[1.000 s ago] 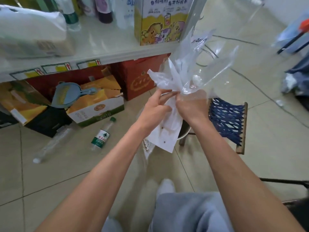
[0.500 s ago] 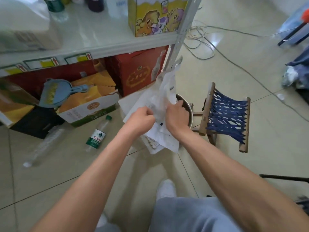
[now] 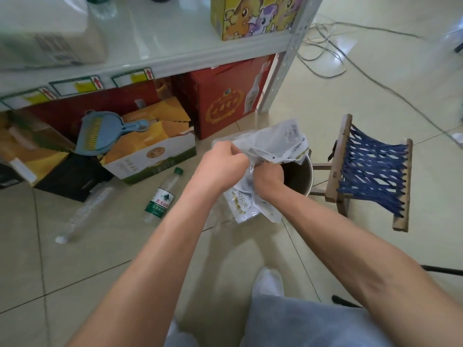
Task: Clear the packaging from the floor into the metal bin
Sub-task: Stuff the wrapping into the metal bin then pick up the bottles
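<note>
Both fists, left hand [image 3: 226, 162] and right hand [image 3: 268, 175], clench crumpled plastic packaging [image 3: 273, 146] tight. Scrunched small, probably to fit the metal bin [image 3: 304, 182] at three o'clock

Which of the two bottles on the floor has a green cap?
The labelled bottle beside the yellow-and-white carton; the clear bottle further left has no label.

I count two hands [image 3: 225, 164] [image 3: 268, 175], one bundle of plastic packaging [image 3: 273, 144], one metal bin [image 3: 302, 179], two plastic bottles [image 3: 162, 196] [image 3: 85, 214] on the floor, one blue dustpan [image 3: 102, 132], one woven stool [image 3: 370, 171], and one cartoon-printed box [image 3: 253, 16] on the shelf.
</note>
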The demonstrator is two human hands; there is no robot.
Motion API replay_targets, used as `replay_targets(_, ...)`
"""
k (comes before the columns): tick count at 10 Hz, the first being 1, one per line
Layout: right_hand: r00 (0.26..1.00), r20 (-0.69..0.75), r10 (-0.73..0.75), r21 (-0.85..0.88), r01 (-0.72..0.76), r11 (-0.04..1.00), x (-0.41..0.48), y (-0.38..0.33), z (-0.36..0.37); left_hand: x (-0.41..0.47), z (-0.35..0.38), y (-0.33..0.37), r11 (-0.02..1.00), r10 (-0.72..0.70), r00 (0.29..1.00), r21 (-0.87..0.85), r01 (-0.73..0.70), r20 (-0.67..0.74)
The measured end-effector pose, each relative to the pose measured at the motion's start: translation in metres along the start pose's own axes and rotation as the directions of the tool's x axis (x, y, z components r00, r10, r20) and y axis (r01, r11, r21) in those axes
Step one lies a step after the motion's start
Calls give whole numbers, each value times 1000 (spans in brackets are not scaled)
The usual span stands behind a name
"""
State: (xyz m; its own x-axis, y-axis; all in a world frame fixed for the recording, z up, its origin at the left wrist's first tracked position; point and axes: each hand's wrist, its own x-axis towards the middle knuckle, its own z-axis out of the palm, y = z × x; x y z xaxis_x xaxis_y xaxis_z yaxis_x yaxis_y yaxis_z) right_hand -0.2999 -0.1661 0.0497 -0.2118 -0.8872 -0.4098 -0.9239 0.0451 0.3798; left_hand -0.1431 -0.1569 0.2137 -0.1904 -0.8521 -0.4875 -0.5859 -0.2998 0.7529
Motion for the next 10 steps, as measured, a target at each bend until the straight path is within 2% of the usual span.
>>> replay_targets(2,999,39,-4,29,2,1000,23,-5,7,-3,-8,7,1000,16,999,-3,-16,-37)
replay_targets(3,990,137,-7,55,-1,998,26,-12,25,-3,-9,7,999,34,999,2,-34,-39)
replay_targets(4,972,229,-46,128,17,992,30,-11,34,-1,-14,9,998,61,997,-8,-62,-52)
replay_targets(5,965,242,-96,277,26,960,39,-4,34,-1,-18,10,997,67,996,-38,-70,-64)
replay_targets(6,941,314,-128,307,27,951,39,-4,35,-1,-19,13,996,78,995,-36,-81,-68)
replay_targets(7,855,498,-142,302,-18,953,37,-5,32,-2,-19,13,995,90,993,-33,-93,-71)
replay_targets(8,941,317,-120,511,-63,857,39,-3,42,-6,-20,15,995,94,994,-18,-95,-61)
replay_targets(9,946,300,-120,524,-58,850,26,0,28,-5,-33,19,995,101,991,-18,-103,-83)
replay_targets(10,889,433,-151,499,-97,861,14,14,-4,-3,-49,18,995,89,985,-41,-96,-145)
